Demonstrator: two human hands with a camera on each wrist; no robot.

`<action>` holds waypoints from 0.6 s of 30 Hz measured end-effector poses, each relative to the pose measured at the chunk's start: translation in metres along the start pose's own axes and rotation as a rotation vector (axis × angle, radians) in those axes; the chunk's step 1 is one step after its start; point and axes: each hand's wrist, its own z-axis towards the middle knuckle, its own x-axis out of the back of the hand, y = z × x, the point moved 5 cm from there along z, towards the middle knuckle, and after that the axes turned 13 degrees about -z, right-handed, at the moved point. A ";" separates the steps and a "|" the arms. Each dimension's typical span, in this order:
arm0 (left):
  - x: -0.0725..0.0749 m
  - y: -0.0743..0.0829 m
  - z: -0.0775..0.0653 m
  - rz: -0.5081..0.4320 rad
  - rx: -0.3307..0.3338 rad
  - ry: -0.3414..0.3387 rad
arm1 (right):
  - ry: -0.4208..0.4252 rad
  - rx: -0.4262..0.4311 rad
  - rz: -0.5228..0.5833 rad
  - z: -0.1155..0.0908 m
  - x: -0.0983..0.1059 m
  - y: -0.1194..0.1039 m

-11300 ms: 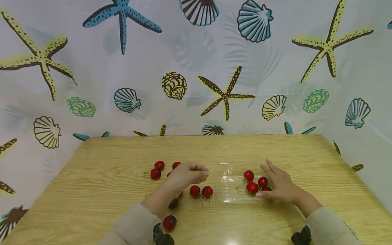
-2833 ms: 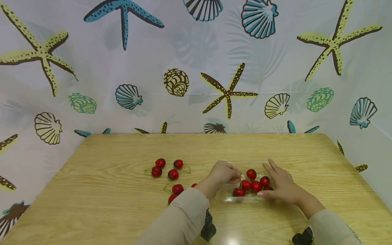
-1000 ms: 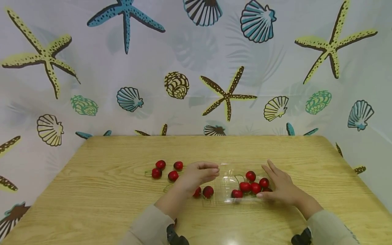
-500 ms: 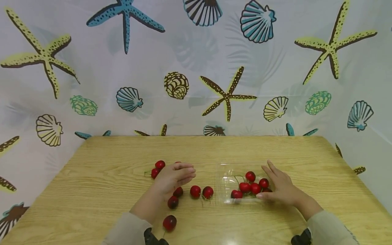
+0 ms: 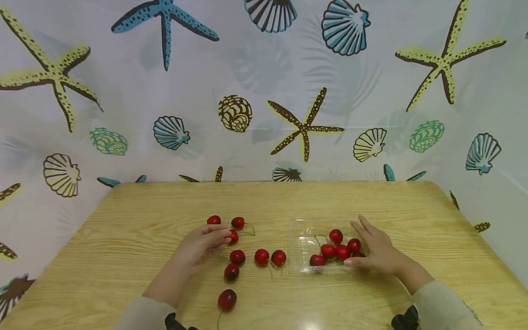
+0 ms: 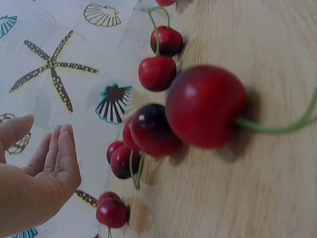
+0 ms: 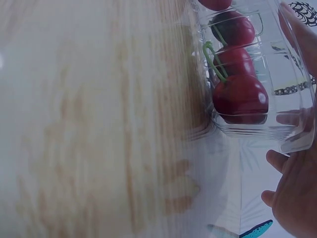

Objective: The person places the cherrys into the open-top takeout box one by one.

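Observation:
My left hand [image 5: 198, 250] hovers over the left side of the loose cherries, its fingertips beside a red cherry [image 5: 233, 236]. Thumb and fingers stand apart with nothing between them in the left wrist view. A dark red cherry [image 6: 205, 106] with a green stem looms large there. My right hand [image 5: 377, 250] straddles the right end of a clear plastic container [image 5: 303, 270], thumb at the near side and fingers at the far side, holding it. Several cherries [image 5: 328, 251] lie inside; one is partly covered by that hand.
Other loose cherries lie on the wooden table [image 5: 144, 220]: a pair [image 5: 261, 257] left of the container, one [image 5: 227, 299] nearest the front, more [image 5: 237, 256] between. A patterned cloth [image 5: 264, 68] with starfish and shells hangs behind the table.
My left hand, at the container 2.8 s ago, has let go there and moved left across the loose cherries. The container holds more cherries than 11 s ago. My right hand has stayed.

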 end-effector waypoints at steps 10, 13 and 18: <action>0.032 0.003 -0.003 0.029 0.005 0.059 | 0.000 -0.003 0.003 0.001 0.001 0.000; 0.039 0.003 -0.004 0.020 0.005 0.064 | 0.002 0.000 0.005 0.001 0.001 0.000; 0.050 0.002 -0.002 -0.001 0.004 0.080 | 0.000 0.000 0.008 0.001 0.001 0.000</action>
